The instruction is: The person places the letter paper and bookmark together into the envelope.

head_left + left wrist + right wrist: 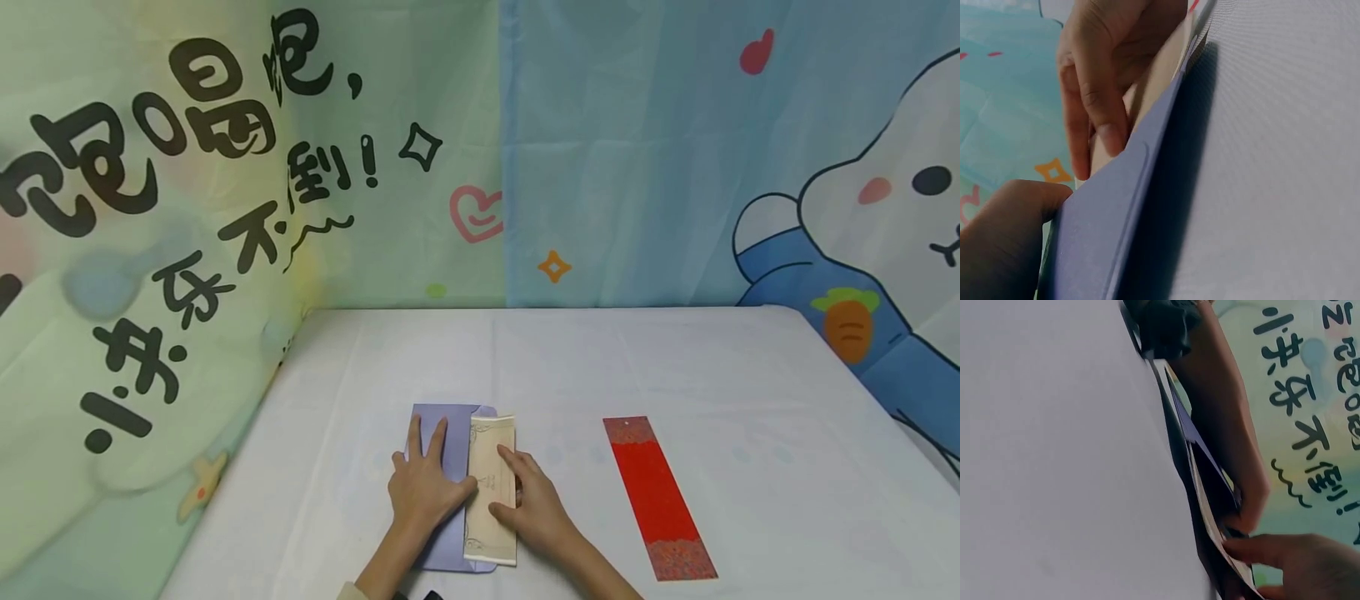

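Note:
A purple envelope [453, 529] lies on the white table, long side running away from me. My left hand [426, 487] rests flat on it with fingers spread, thumb reaching to the left edge of a cream card [491, 533]. That card has printed scrollwork at its corners and overlaps the envelope's right side. My right hand [536, 504] pinches the card at its right edge, thumb and index finger on top, other fingers curled beneath. In the left wrist view, the right hand [1104, 81] bends over the card, just beyond the purple envelope [1107, 219].
To the right, a long red strip [652, 492] with patterned ends lies at a slant on the white tabletop [555, 358]. Printed cloth backdrops [615, 150] stand behind the table and along its left side.

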Demonstrator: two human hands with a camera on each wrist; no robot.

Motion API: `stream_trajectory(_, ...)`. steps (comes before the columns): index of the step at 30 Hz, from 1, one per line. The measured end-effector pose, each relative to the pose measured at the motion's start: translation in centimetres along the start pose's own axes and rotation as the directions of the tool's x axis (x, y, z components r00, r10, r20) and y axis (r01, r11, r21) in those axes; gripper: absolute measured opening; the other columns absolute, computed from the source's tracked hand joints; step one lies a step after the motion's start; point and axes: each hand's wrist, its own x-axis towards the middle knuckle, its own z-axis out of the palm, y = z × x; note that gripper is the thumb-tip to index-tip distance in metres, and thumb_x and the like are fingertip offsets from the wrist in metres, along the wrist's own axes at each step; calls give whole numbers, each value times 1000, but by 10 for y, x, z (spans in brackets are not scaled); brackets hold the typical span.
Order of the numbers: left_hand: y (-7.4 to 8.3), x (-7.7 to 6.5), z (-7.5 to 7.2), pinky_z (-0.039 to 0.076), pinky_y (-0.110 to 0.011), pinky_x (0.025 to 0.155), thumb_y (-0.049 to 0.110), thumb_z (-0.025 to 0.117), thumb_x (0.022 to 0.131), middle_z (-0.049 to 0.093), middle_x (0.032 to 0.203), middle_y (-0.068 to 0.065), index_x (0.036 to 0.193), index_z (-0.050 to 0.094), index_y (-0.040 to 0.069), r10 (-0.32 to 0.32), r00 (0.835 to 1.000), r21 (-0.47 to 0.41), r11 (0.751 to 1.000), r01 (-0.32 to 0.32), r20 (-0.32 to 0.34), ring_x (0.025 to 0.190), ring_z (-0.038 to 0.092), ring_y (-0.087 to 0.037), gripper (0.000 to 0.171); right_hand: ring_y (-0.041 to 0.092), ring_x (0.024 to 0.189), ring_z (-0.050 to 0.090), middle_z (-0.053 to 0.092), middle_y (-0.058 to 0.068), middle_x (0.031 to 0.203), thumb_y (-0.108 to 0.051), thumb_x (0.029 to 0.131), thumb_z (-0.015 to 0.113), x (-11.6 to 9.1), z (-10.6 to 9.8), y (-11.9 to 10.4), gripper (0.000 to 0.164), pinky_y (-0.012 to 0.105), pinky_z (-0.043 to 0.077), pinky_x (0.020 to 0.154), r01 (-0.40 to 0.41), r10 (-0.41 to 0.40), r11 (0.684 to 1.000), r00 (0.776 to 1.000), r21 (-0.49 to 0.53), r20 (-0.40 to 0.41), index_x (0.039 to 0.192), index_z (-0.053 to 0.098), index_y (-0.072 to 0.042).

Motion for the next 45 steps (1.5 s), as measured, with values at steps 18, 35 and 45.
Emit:
stream_trajectory(18, 1, -1, -3, 37, -34, 44, 52, 66, 53, 24, 149, -13, 138, 44, 25, 8, 1000, -5, 1000, -8, 0, 82, 47, -33, 92, 18, 105, 37, 45, 4, 122, -24, 65, 81, 3, -15, 14, 87, 43, 37, 91, 91, -70, 985, 987, -145, 142, 139, 41, -4)
stream_trajectory(35, 1, -2, 0, 39, -37, 45, 53, 66, 53, 22, 149, -11, 138, 43, 27, 4, 1000, 5, 1000, -4, 17, 84, 47, -33, 92, 19, 103, 41, 47, 6, 120, -43, 65, 79, 4, -1, 12, 88, 43, 36, 87, 138, -122, 961, 989, -242, 78, 136, 43, -7)
stream_trajectory(45, 1, -2, -2, 41, -39, 47, 53, 65, 55, 21, 150, -11, 139, 42, 26, 5, 1000, 0, 1000, -5, 21, 86, 47, -36, 91, 16, 91, 41, 50, 6, 121, -52, 64, 75, 11, 6, 11, 90, 40, 36, 81, 187, -176, 925, 982, -331, 65, 135, 44, -7)
